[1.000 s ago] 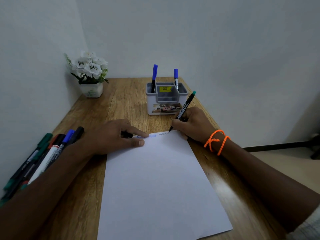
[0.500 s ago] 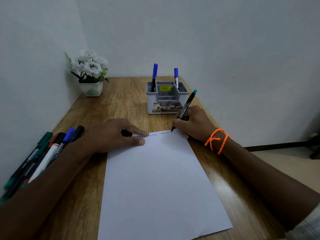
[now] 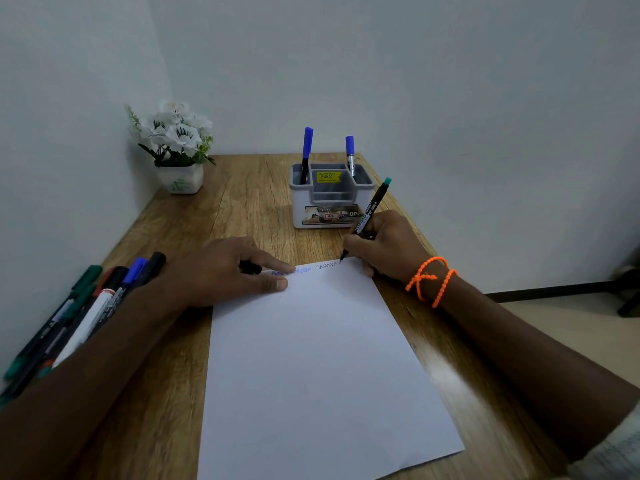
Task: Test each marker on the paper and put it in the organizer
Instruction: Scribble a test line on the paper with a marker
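A white sheet of paper lies on the wooden table, with blue scribbles and a dark zigzag line along its top edge. My right hand grips a black marker with a green end, its tip touching the paper at the right end of the zigzag. My left hand presses flat on the paper's top left corner and holds a black cap under the fingers. The grey organizer stands behind the paper with two blue-capped markers upright in it. Several more markers lie at the left.
A white pot of white flowers stands in the back left corner. Walls close off the table at the left and back. The table's right edge runs just beside my right wrist, which wears an orange bead bracelet.
The marker tip has moved a little to the right along the paper's top edge, lengthening the zigzag. My left hand has stayed in place.
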